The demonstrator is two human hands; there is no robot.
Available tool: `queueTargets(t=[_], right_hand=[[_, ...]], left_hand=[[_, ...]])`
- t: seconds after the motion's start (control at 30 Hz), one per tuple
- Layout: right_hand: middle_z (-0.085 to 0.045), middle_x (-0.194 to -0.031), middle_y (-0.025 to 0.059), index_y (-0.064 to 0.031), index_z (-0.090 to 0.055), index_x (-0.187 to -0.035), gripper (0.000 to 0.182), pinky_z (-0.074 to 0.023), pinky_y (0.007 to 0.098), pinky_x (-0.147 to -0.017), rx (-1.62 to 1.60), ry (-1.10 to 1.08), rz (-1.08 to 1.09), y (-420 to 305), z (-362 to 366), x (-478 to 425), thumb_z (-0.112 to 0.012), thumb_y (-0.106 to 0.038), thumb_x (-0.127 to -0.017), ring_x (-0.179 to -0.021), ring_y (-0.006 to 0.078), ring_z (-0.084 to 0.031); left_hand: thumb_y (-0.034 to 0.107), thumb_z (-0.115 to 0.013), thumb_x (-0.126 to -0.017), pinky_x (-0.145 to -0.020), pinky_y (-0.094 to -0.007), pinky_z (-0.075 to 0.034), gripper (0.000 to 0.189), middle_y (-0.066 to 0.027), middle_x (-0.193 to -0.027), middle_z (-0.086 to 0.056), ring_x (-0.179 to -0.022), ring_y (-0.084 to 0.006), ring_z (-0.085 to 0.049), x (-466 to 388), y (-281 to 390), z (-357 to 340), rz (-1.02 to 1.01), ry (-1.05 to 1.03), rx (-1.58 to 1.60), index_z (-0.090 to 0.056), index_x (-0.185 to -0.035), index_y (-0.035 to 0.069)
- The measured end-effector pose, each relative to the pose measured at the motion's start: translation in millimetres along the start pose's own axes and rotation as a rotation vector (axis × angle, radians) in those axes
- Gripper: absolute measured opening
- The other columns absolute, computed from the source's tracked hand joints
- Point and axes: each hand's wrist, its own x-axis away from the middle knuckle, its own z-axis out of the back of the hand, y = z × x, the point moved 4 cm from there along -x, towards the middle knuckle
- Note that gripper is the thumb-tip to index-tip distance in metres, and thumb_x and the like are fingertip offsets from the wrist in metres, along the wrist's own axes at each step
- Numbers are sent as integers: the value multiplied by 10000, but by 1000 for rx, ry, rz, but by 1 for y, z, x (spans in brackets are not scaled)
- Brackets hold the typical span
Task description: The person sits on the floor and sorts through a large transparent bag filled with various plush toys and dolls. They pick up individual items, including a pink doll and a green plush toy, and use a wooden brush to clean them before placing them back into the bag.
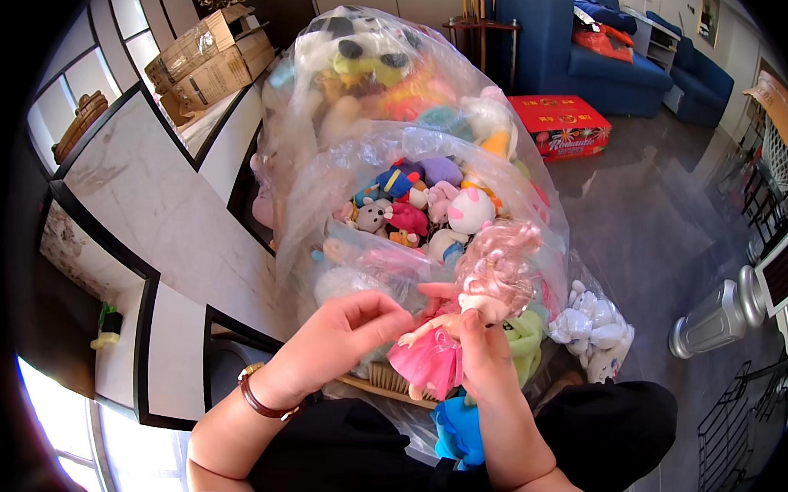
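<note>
My right hand point(488, 356) holds a doll point(446, 329) upright by its upper body, thumb in front just below the face. The doll has wavy pinkish-blond hair point(501, 256) and a pink tulle skirt point(432, 361). Close to the doll's left side is my left hand point(358, 326), fingers curled and fingertips bunched near the doll's arm; whether they pinch anything is unclear. Beyond both hands, a large clear plastic bag point(345, 140) gapes open on small plush toys point(408, 217). Below the doll lies a wooden bristle brush point(389, 379).
A blue plush toy point(459, 430) sits near my lap, a green one point(527, 345) by my right wrist. Right of the large bag stands a smaller bag of white plush toys point(593, 324). A red box point(561, 125) is farther back. Marble-topped cabinets point(168, 192) border the left.
</note>
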Motion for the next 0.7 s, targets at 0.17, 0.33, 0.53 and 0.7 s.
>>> queueTargets(t=[0.17, 0.33, 0.53, 0.7], right_hand=[[-587, -939, 87, 27, -511, -1209, 662, -452, 258, -751, -35, 16, -33, -1, -1, 0, -493, -560, -905, -856, 124, -548], [-585, -993, 121, 33, -473, -1243, 693, -467, 265, -752, -160, -33, -110, -1, 0, 0, -473, -573, -907, -873, 142, -565], [-565, -1127, 156, 9, -400, -1295, 687, -503, 369, -832, -528, -62, -146, -6, -5, -8, -330, -578, -946, -985, 235, -599], [-535, -1212, 171, 22, -398, -1321, 733, -475, 399, -893, -515, -25, -208, -6, -5, -11, -280, -594, -941, -1067, 256, -567]], left_hand=[[89, -638, -880, -781, -210, -461, 171, -7, -925, -629, -853, -62, -575, -1, -13, -5, 88, -126, 71, -619, -1014, -14], [88, -625, -886, -797, -218, -466, 176, -15, -950, -636, -868, -68, -581, -2, -17, -6, 96, -121, 101, -624, -1029, -15], [87, -621, -883, -809, -222, -464, 172, -38, -951, -647, -874, -76, -587, -3, -13, -3, 72, -38, 162, -631, -1011, -28], [93, -638, -872, -798, -218, -462, 176, -39, -936, -651, -862, -75, -589, -7, -16, -1, 53, 25, 120, -636, -998, -30]])
